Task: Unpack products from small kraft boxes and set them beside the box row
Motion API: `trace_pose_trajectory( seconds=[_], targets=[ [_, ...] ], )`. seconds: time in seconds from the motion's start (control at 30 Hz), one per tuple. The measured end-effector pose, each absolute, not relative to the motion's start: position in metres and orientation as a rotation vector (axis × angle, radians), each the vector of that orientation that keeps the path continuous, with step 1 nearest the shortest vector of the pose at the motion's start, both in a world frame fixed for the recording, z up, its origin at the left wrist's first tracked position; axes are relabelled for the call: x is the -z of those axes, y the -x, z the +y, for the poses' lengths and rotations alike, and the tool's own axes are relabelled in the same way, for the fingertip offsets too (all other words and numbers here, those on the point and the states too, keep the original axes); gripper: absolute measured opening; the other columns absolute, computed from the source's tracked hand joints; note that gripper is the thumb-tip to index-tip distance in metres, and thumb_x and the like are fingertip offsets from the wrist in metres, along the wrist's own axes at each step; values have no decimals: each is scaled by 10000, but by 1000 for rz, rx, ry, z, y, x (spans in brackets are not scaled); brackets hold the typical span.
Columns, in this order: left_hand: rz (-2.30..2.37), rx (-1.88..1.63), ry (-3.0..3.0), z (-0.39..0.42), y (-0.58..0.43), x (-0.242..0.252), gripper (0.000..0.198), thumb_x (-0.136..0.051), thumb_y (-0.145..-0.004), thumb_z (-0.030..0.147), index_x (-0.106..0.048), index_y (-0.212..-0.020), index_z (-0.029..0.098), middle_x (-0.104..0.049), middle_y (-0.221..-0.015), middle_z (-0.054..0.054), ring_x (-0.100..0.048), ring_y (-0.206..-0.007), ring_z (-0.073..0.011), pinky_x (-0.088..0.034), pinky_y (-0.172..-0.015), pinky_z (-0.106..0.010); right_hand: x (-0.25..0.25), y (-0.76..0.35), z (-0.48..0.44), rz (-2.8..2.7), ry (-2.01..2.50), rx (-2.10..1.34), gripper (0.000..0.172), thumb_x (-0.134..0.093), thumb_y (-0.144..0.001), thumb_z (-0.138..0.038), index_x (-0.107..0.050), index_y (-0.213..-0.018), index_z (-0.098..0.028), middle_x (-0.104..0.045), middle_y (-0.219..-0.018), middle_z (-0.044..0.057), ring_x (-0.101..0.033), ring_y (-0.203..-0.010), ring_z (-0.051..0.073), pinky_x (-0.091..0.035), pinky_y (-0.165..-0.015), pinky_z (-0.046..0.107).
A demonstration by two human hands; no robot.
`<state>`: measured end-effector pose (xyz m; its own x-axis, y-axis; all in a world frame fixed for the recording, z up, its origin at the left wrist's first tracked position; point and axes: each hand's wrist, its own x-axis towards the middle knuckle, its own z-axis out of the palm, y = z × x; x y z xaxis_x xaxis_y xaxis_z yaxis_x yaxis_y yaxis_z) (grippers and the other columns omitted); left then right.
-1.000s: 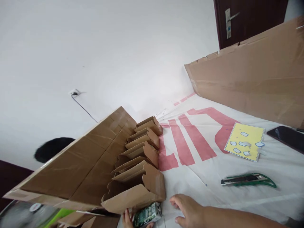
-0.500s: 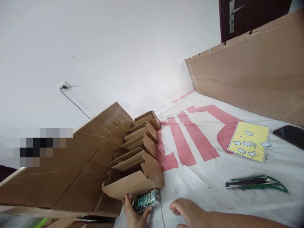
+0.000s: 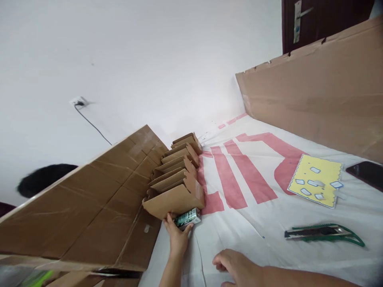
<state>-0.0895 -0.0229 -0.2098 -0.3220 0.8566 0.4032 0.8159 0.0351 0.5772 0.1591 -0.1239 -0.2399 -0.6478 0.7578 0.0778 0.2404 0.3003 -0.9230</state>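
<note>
My left hand (image 3: 176, 238) grips a small green and white carton (image 3: 187, 218) and holds it against the nearest of a row of small folded cardboard boxes (image 3: 176, 179). These boxes stand in a line along a large brown cardboard sheet (image 3: 89, 211) on the left. My right hand (image 3: 236, 267) rests palm down on the white cloth (image 3: 239, 223) with red lettering, fingers apart, holding nothing.
A green utility knife (image 3: 323, 233) lies on the cloth at the right. Beyond it are a yellow sticker sheet (image 3: 315, 180) and a dark phone (image 3: 366, 173). A big cardboard panel (image 3: 314, 87) leans at the back right by a dark door (image 3: 323, 18). A wall socket (image 3: 78, 102) with a cable is on the white wall.
My left hand has pushed the carton forward, and the row of small boxes has squeezed closer together. My right hand stays on the cloth.
</note>
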Motion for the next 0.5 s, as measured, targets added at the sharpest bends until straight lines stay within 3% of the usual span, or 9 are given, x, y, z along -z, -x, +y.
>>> trace_pose_trajectory(
  seconds=[0.2, 0.4, 0.5],
  targets=[
    [2238, -1148, -1705, 10, 84, 211, 1023, -744, -697, 322, -136, -1490, 107, -59, -1577, -276, -30, -1495, -347, -195, -1182, -466, 231, -161, -126, -2019, 907, -1356, 589, -738, -599, -183, -596, -1171, -155, -671, -1085, 98, -617, -945, 238, -467, -868, 328],
    [2374, -1222, -1521, 19, 68, 209, 1066, -709, -737, 467, -48, -1503, 131, 59, -1568, -302, -10, -1483, -401, -237, -1156, -544, 218, -169, -122, -2036, 849, -1315, 464, -653, -651, -173, -612, -1112, -143, -695, -1025, 100, -641, -879, 220, -489, -828, 328],
    [2389, -1220, -1544, 8, 57, 211, 1050, -700, -751, 427, -37, -1495, 96, 14, -1557, -317, -26, -1484, -393, -229, -1167, -524, 216, -172, -119, -2012, 818, -1320, 372, -609, -694, -158, -618, -1066, -146, -705, -967, 86, -650, -814, 197, -504, -767, 303]
  ],
)
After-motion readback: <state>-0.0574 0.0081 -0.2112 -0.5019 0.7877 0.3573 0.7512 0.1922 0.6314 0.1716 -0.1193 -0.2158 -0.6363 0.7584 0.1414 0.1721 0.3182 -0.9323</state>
